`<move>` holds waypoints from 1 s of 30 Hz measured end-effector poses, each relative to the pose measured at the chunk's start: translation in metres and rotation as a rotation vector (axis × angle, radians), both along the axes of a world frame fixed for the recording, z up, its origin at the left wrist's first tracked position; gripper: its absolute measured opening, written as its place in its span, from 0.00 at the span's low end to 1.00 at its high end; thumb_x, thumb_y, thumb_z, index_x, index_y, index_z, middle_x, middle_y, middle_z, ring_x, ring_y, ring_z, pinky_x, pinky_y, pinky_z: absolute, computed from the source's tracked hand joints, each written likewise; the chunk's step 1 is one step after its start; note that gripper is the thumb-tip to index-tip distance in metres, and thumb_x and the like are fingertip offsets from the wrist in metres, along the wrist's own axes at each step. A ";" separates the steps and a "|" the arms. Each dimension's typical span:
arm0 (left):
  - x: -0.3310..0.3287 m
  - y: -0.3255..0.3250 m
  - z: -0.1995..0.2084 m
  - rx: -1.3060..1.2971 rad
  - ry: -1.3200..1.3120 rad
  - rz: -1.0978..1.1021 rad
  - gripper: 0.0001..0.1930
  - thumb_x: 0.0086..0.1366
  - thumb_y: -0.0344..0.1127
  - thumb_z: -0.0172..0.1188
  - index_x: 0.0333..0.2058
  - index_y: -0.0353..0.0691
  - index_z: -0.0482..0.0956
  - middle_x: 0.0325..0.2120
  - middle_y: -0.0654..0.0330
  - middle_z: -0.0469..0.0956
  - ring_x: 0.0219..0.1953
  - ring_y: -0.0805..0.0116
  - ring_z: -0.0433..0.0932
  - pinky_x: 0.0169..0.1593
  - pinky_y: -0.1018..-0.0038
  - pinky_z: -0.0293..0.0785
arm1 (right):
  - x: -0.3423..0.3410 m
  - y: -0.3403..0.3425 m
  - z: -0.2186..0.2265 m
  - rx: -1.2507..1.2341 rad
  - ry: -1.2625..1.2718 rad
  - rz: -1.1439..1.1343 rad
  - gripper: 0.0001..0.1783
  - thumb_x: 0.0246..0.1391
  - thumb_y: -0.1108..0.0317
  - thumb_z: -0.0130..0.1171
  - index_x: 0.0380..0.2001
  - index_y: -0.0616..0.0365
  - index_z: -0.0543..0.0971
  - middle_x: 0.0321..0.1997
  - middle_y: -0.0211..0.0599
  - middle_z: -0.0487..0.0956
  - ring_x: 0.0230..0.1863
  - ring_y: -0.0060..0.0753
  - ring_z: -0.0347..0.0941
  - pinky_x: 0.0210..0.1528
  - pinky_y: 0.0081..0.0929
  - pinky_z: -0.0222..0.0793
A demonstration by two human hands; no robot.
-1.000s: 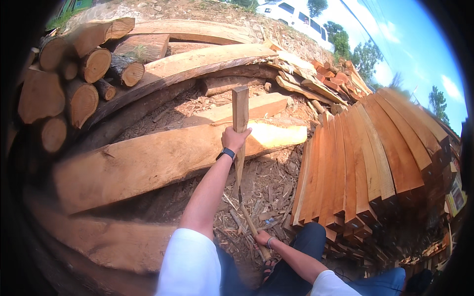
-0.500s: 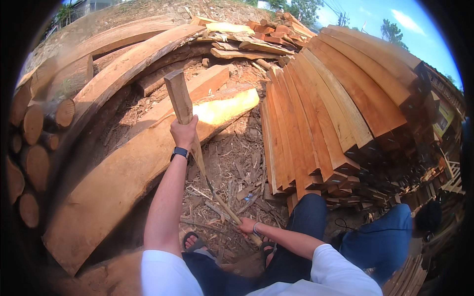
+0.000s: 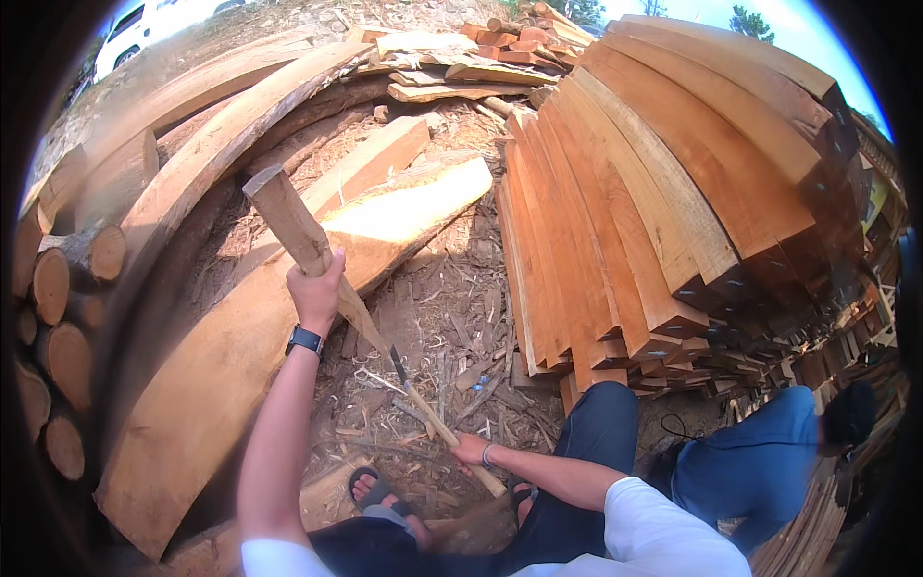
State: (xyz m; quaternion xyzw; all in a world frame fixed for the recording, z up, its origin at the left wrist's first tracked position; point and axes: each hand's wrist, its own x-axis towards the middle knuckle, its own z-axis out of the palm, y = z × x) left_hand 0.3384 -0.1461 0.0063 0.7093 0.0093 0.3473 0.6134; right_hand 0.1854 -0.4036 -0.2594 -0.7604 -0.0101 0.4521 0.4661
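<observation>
My left hand point(image 3: 315, 293), with a dark watch on its wrist, is shut around a squared wooden stake point(image 3: 286, 216). The stake stands tilted to the upper left, and its tapered lower end points down at the chip-covered ground point(image 3: 452, 317). My right hand point(image 3: 471, 449) grips the pale wooden handle of a cutting tool point(image 3: 428, 415). Its dark blade lies close to the stake's lower tip; I cannot tell whether they touch. My sandalled foot point(image 3: 370, 486) rests just below.
A thick curved slab point(image 3: 221, 365) lies to the left, with log ends point(image 3: 67, 279) beyond it. A tall stack of sawn orange planks point(image 3: 654, 192) fills the right. Another person in a blue shirt point(image 3: 760, 462) crouches at the lower right. A white vehicle point(image 3: 144, 29) stands far off.
My view has swung, so the plank stack sits further right. The stake now leans more to the upper left. Both hands keep their holds.
</observation>
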 end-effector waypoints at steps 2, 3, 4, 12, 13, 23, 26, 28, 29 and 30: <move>-0.002 -0.001 0.000 -0.004 -0.029 0.005 0.11 0.56 0.35 0.66 0.22 0.34 0.78 0.18 0.64 0.78 0.21 0.77 0.75 0.27 0.79 0.70 | -0.005 0.002 0.002 -0.030 -0.041 -0.065 0.17 0.55 0.70 0.43 0.45 0.71 0.63 0.22 0.45 0.75 0.16 0.35 0.74 0.16 0.32 0.72; -0.001 -0.002 -0.001 0.001 -0.034 0.011 0.10 0.56 0.34 0.66 0.21 0.34 0.78 0.18 0.65 0.77 0.21 0.78 0.75 0.27 0.79 0.69 | -0.006 0.000 0.004 -0.057 -0.040 -0.093 0.18 0.54 0.70 0.44 0.45 0.70 0.63 0.23 0.47 0.76 0.16 0.35 0.75 0.15 0.32 0.72; 0.000 -0.002 0.001 0.010 -0.043 0.009 0.10 0.56 0.34 0.65 0.21 0.35 0.78 0.17 0.65 0.77 0.20 0.78 0.74 0.27 0.79 0.69 | -0.009 0.000 0.009 -0.112 -0.108 -0.040 0.18 0.54 0.69 0.44 0.45 0.70 0.62 0.24 0.51 0.76 0.18 0.39 0.76 0.18 0.36 0.73; 0.031 -0.010 0.020 -0.035 -0.189 0.080 0.08 0.55 0.30 0.63 0.22 0.31 0.76 0.17 0.60 0.78 0.19 0.74 0.77 0.24 0.79 0.72 | -0.007 0.000 0.009 -0.225 -0.445 -0.063 0.18 0.55 0.64 0.46 0.42 0.70 0.63 0.31 0.69 0.76 0.37 0.71 0.72 0.45 0.56 0.67; 0.036 -0.013 0.026 -0.020 -0.191 0.075 0.08 0.54 0.29 0.63 0.22 0.30 0.76 0.17 0.59 0.78 0.19 0.73 0.78 0.23 0.79 0.72 | -0.004 -0.001 0.005 -0.243 -0.444 -0.056 0.19 0.55 0.64 0.46 0.42 0.70 0.63 0.31 0.69 0.76 0.38 0.71 0.73 0.45 0.56 0.67; 0.068 -0.029 0.013 0.031 -0.159 0.061 0.09 0.54 0.30 0.64 0.24 0.29 0.76 0.16 0.59 0.77 0.17 0.72 0.77 0.22 0.77 0.72 | -0.004 -0.012 -0.013 -0.321 -0.408 0.004 0.18 0.52 0.67 0.47 0.42 0.72 0.65 0.33 0.69 0.76 0.40 0.69 0.74 0.46 0.53 0.69; 0.077 -0.030 0.021 -0.034 -0.223 0.084 0.09 0.54 0.30 0.64 0.23 0.30 0.76 0.16 0.59 0.77 0.17 0.73 0.77 0.23 0.77 0.72 | -0.002 -0.011 0.002 -0.317 -0.414 -0.043 0.18 0.53 0.67 0.48 0.42 0.70 0.65 0.33 0.69 0.76 0.40 0.69 0.73 0.45 0.55 0.68; 0.084 -0.032 0.013 -0.051 -0.234 0.084 0.09 0.54 0.31 0.64 0.23 0.30 0.76 0.15 0.60 0.77 0.17 0.73 0.77 0.23 0.78 0.71 | 0.002 -0.011 0.011 -0.305 -0.422 -0.048 0.17 0.53 0.66 0.48 0.42 0.69 0.65 0.32 0.69 0.76 0.39 0.70 0.73 0.44 0.55 0.68; 0.087 -0.031 0.010 -0.059 -0.243 0.084 0.09 0.54 0.31 0.65 0.23 0.31 0.76 0.15 0.60 0.76 0.17 0.73 0.76 0.23 0.78 0.71 | 0.003 -0.011 0.007 -0.301 -0.436 -0.033 0.17 0.54 0.66 0.48 0.42 0.68 0.65 0.32 0.68 0.76 0.38 0.70 0.73 0.44 0.55 0.68; 0.089 -0.028 0.007 -0.038 -0.252 0.089 0.09 0.54 0.31 0.64 0.23 0.31 0.76 0.15 0.60 0.76 0.17 0.74 0.76 0.23 0.78 0.71 | 0.000 -0.012 -0.001 -0.298 -0.451 -0.017 0.17 0.54 0.65 0.49 0.42 0.68 0.65 0.31 0.68 0.76 0.38 0.70 0.73 0.44 0.55 0.68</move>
